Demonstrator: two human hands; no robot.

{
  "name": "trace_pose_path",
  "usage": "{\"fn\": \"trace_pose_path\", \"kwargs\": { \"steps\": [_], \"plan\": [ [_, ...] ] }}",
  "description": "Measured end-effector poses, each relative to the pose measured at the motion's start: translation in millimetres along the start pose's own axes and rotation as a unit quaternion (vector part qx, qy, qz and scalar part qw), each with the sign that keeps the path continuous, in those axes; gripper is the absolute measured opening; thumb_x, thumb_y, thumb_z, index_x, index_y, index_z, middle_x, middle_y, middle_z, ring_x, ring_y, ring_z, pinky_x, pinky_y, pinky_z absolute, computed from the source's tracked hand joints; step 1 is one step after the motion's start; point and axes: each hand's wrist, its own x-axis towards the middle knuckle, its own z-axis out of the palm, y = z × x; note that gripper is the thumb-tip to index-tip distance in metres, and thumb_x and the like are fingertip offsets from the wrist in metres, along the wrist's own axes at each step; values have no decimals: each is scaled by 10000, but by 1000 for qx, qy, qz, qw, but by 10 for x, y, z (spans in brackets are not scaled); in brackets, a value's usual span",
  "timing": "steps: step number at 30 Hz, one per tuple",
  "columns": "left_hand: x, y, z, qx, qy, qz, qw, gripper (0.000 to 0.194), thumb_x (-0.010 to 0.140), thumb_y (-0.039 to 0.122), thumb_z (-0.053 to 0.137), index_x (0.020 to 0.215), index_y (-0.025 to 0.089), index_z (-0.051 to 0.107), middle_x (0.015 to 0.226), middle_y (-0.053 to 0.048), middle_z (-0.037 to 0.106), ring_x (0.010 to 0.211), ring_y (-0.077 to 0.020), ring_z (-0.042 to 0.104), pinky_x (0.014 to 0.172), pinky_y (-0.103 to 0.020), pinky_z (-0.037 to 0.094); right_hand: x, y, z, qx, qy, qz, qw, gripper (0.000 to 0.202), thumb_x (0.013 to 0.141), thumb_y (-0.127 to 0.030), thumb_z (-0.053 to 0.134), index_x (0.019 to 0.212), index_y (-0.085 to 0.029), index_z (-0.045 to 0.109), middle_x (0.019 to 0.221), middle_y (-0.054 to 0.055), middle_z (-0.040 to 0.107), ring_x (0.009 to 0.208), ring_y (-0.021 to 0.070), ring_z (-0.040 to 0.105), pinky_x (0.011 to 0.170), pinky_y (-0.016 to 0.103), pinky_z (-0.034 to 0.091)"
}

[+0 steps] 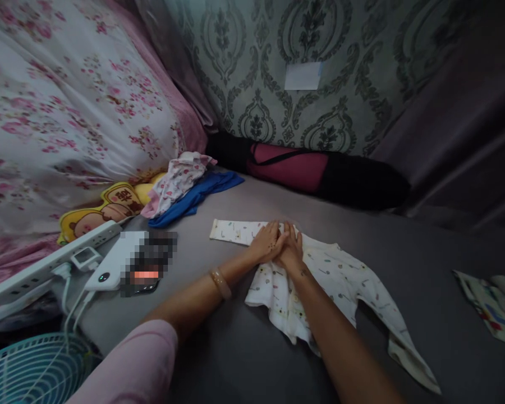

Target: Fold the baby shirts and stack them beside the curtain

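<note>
A small white long-sleeved shirt [334, 275] with a scattered print lies on the grey bed sheet [219, 342]. One sleeve stretches out to the left; the other trails down to the right. My left hand [267, 242] rests on the shirt's upper left part, its fingers stretched out and pointing away from me. Beside it, touching and partly overlapping it, my right hand [291, 245] lies on the same cloth with fingers extended. The lower edge of the shirt is rumpled below my wrists.
On the left are a power strip [54, 264], a white power bank [120, 261] with cables, a blue fan [37, 367], a yellow cushion [84, 221] and blue clothing [197, 196]. A black-and-red bag [292, 168] lies by the wall; folded printed cloth [492, 303] is right.
</note>
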Motion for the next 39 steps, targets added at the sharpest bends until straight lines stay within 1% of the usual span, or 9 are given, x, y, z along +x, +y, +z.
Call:
{"fn": "trace_pose_path", "kwargs": {
  "steps": [5, 10, 15, 23, 29, 33, 36, 38, 39],
  "plan": [
    [-52, -184, 22, 24, -19, -22, 999, 679, 973, 490, 144, 1442, 27, 306, 1502, -197, 334, 1413, -249, 271, 1158, -398, 178, -5, -6, 21, 22, 38, -2, 999, 596, 935, -396, 357, 1502, -246, 253, 1563, 131, 212, 1432, 278, 161, 1122, 475, 121],
    [-193, -408, -113, 95, -48, -75, 992, 686, 972, 482, 141, 1459, 22, 284, 1529, -189, 279, 1431, -286, 214, 1157, -422, 163, -13, -39, 48, 45, 84, 12, 995, 519, 966, -343, 266, 1472, -255, 340, 1529, 131, 300, 1410, 274, 224, 1111, 476, 126],
    [-347, -707, -280, 164, -40, -125, 978, 666, 970, 485, 165, 1462, 55, 293, 1536, -180, 267, 1433, -282, 209, 1156, -408, 152, -8, -58, 68, 54, 102, 16, 993, 518, 963, -340, 276, 1467, -249, 354, 1525, 127, 311, 1404, 282, 235, 1114, 477, 112],
    [-512, -1075, -502, 186, -37, -182, 965, 687, 970, 482, 165, 1463, 15, 271, 1536, -197, 253, 1438, -292, 186, 1156, -414, 159, -4, -56, 41, 64, 84, 20, 994, 520, 970, -358, 265, 1473, -252, 342, 1535, 124, 292, 1416, 275, 208, 1117, 475, 108],
    [-590, -1291, -612, 205, -11, -209, 956, 619, 982, 402, 166, 1452, 24, 304, 1515, -211, 297, 1414, -302, 254, 1130, -430, 223, 22, -47, 74, 75, 71, 16, 994, 586, 969, -492, 231, 1473, -214, 337, 1542, 141, 270, 1422, 286, 187, 1123, 476, 89],
    [-608, -1346, -607, 232, 0, -205, 951, 588, 978, 379, 181, 1445, 55, 333, 1504, -197, 332, 1397, -300, 289, 1115, -441, 243, 48, -41, 61, 99, 43, 19, 994, 630, 965, -500, 227, 1488, -153, 290, 1562, 147, 214, 1439, 275, 125, 1136, 474, 48],
    [-619, -1356, -581, 250, 17, -189, 949, 572, 968, 359, 206, 1422, 50, 369, 1472, -201, 383, 1370, -306, 328, 1096, -437, 270, 67, 10, -28, 144, -11, 5, 990, 655, 956, -517, 269, 1497, -150, 260, 1578, 149, 154, 1450, 275, 80, 1142, 489, 23],
    [-629, -1369, -574, 253, 24, -176, 951, 564, 967, 364, 213, 1406, 59, 391, 1459, -201, 399, 1352, -315, 346, 1079, -446, 290, 55, 92, -125, 202, -43, -14, 978, 639, 959, -507, 277, 1491, -154, 278, 1576, 138, 167, 1452, 257, 92, 1151, 473, 53],
    [-632, -1380, -576, 251, 27, -171, 952, 559, 968, 370, 214, 1399, 66, 400, 1452, -202, 405, 1344, -318, 354, 1070, -454, 299, 31, 149, -180, 237, -38, -25, 971, 617, 967, -488, 271, 1481, -148, 303, 1568, 131, 205, 1449, 235, 128, 1156, 439, 91]
  ]
}}
